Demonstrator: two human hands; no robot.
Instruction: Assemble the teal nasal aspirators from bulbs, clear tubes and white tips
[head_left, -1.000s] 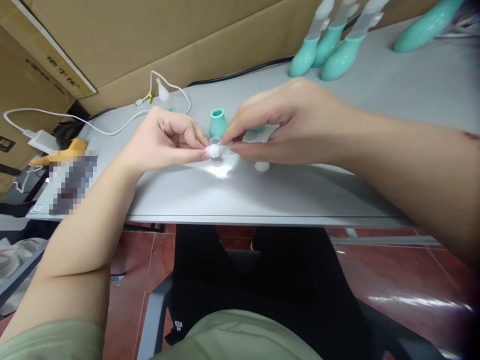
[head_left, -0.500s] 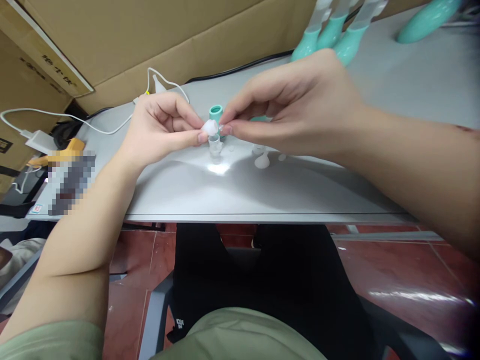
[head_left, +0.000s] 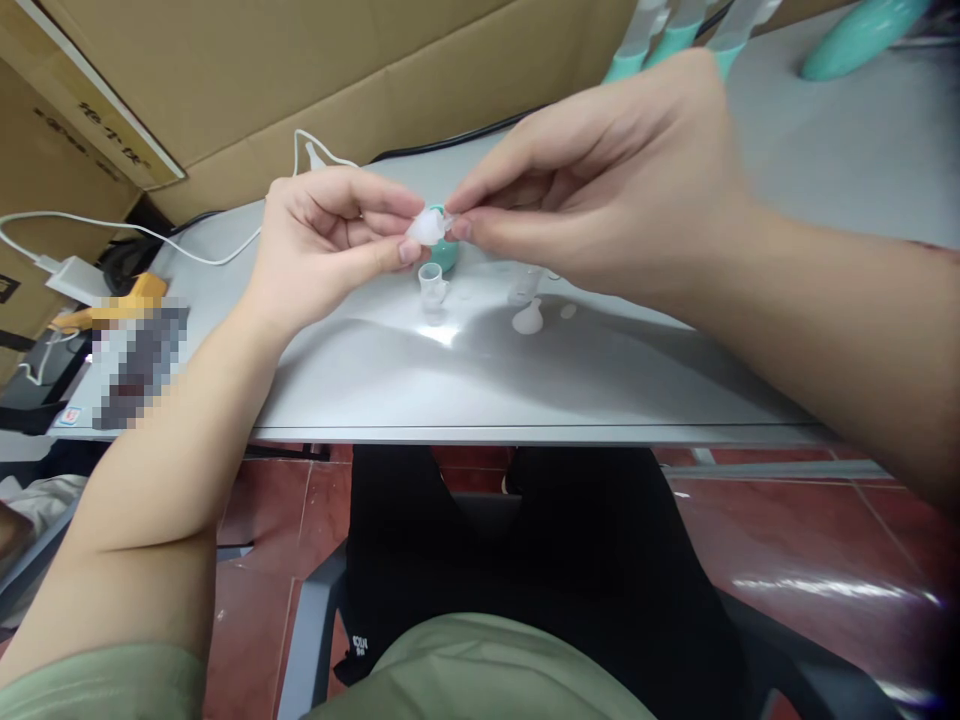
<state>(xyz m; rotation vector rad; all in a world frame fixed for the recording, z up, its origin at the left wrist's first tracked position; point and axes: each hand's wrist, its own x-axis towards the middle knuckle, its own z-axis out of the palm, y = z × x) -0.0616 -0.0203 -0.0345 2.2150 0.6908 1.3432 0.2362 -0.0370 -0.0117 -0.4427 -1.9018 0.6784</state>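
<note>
My left hand (head_left: pixel 322 225) pinches a small white, soft-looking cone-shaped piece (head_left: pixel 426 229) between thumb and fingers. From the right, my right hand (head_left: pixel 607 185) closes its thumb and index finger on a tiny clear piece (head_left: pixel 450 222) at the wide end of the cone. Whether the two pieces are joined, I cannot tell. Just behind them stands a teal part (head_left: pixel 444 258), partly covered. Below stands a small clear cup (head_left: pixel 431 286) with a side spout. Under my right hand are another clear cup (head_left: pixel 523 287), a white drop-shaped piece (head_left: pixel 529 318) and a small white disc (head_left: pixel 568 311).
Several teal bottles with clear tops (head_left: pixel 637 35) stand at the back right, near a teal rounded body (head_left: pixel 862 42). Cardboard (head_left: pixel 360 70) borders the table's back, with a black cable along it. A white adapter (head_left: pixel 79 281) and a yellow object (head_left: pixel 146 292) lie left.
Both hands have risen slightly with the white piece, moving away from the clear cup, whose open top now shows. The white piece is now tilted more sideways.
</note>
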